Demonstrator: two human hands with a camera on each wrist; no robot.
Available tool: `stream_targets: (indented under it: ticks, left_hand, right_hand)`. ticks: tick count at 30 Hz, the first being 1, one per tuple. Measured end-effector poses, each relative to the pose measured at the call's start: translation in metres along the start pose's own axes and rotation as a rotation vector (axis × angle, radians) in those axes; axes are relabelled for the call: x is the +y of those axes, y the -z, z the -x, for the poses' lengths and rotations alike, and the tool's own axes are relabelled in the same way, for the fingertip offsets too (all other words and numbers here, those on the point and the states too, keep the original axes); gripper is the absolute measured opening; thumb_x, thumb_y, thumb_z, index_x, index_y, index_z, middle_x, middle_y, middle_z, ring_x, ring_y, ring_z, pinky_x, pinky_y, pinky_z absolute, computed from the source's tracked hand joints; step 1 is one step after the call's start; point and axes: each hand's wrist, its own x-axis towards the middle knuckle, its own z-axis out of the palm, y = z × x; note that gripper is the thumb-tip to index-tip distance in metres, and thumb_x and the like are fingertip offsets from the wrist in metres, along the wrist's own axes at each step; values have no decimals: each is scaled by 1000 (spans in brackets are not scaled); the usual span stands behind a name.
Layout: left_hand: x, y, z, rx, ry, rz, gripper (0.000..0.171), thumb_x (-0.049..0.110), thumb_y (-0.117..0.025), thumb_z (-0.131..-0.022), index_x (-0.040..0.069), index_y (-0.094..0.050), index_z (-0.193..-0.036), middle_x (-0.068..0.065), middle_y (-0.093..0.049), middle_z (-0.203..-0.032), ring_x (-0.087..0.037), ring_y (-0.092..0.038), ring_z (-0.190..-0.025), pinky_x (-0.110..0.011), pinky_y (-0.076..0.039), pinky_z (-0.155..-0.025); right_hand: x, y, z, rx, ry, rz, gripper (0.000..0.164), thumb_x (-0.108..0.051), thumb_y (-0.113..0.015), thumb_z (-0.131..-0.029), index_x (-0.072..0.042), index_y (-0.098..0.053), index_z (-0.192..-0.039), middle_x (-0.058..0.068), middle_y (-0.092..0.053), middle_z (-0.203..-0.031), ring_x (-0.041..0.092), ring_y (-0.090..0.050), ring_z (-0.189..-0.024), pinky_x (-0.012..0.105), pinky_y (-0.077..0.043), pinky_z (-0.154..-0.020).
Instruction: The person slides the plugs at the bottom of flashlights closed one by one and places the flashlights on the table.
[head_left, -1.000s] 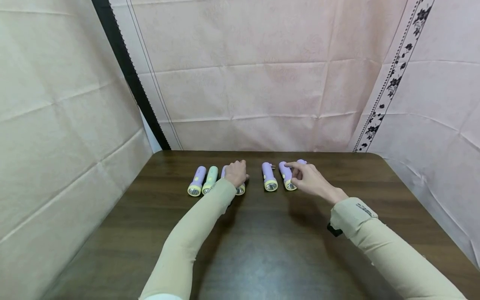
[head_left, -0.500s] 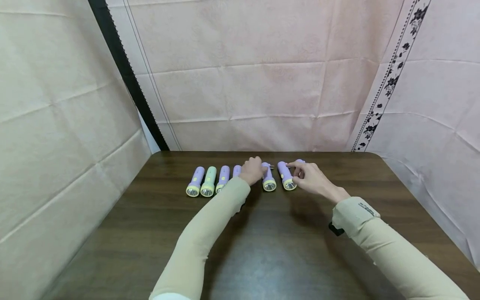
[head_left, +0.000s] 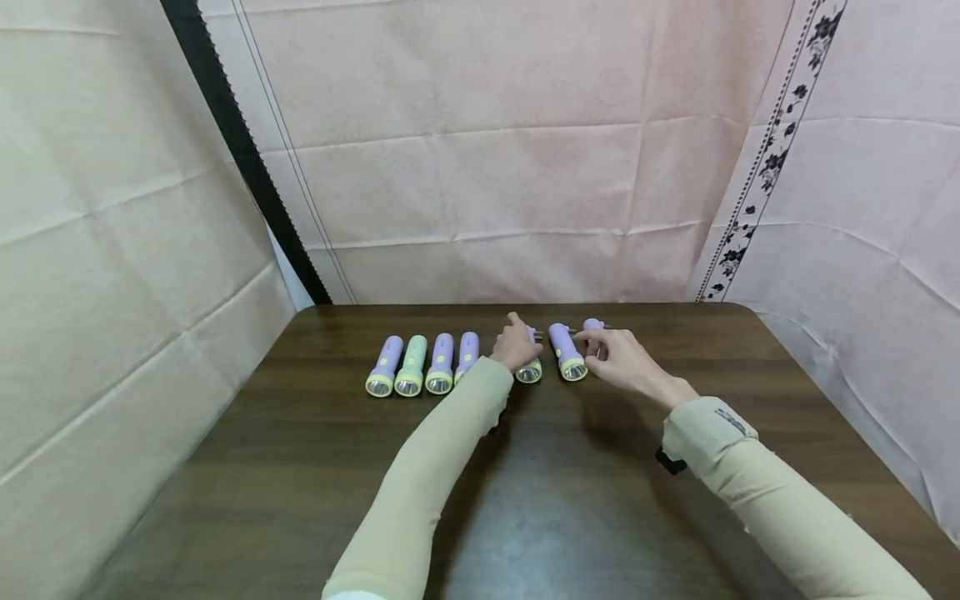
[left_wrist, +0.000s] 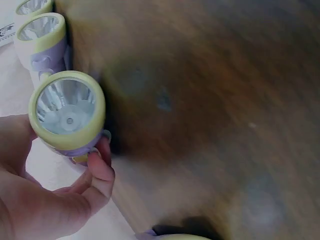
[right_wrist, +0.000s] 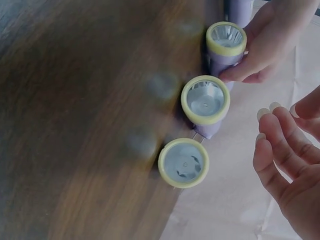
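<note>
My left hand (head_left: 516, 343) holds a purple flashlight (head_left: 529, 372) with a yellow rim, partly hidden under the hand. In the left wrist view, thumb and fingers grip this flashlight (left_wrist: 67, 107) just behind its yellow-rimmed lens, which faces the camera. Over on the right, my right hand (head_left: 621, 357) hovers with loosely bent fingers and holds nothing. Nearest to it lie a purple flashlight (head_left: 567, 350) and another purple flashlight (head_left: 592, 323), mostly covered by the hand. Lenses of both flashlights (right_wrist: 205, 100) show apart from the right fingers in the right wrist view.
Left of the hands, a row holds a purple flashlight (head_left: 386, 367), a green flashlight (head_left: 412, 365) and two more purple flashlights (head_left: 440, 363). All lie with lenses toward me near the far edge of the brown wooden table (head_left: 300, 483). Pale cloth (head_left: 480, 167) hangs behind.
My left hand has moved right, from the fourth flashlight in the row to the purple one beyond, and now grips it. The flashlights it left are uncovered. My right hand stays nearly still.
</note>
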Motion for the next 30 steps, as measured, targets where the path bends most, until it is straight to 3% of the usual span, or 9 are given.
stream_targets:
  ticks: [7,11,20,30]
  left_hand:
    - [-9,4,3,9,0,37,67,30,-70,-82,5,-34,-133,-17,-63,-111,-33,-64,-100,-42,-52,-81]
    - [-9,12,5,20,-33,48,62,31,-71,-80,4,-40,-127,-16,-63,-109,-32,-65,-100,-40,-52,-79]
    - [-5,43,19,93,-194,77,49,25,-74,-77,5,-54,-117,-11,-64,-106,-28,-64,-98,-39,-53,-82]
    - [-9,48,27,106,-304,30,50,25,-76,-77,5,-55,-117,-11,-65,-110,-27,-63,-103,-39,-51,-88]
  right_hand:
    - [4,-2,2,8,-23,-15,37,-3,-55,-81,-6,-65,-117,2,-57,-75,13,-50,-64,24,-40,-60]
    - [3,0,1,27,-10,-11,40,-2,-56,-80,-8,-64,-119,2,-57,-74,11,-50,-62,23,-40,-57]
    - [-3,5,-3,47,24,-31,52,-1,-56,-79,-6,-56,-130,5,-64,-81,13,-56,-67,25,-45,-63]
    - [-3,3,-5,37,43,-24,56,-1,-56,-81,-8,-51,-137,5,-62,-82,14,-55,-66,27,-45,-63]
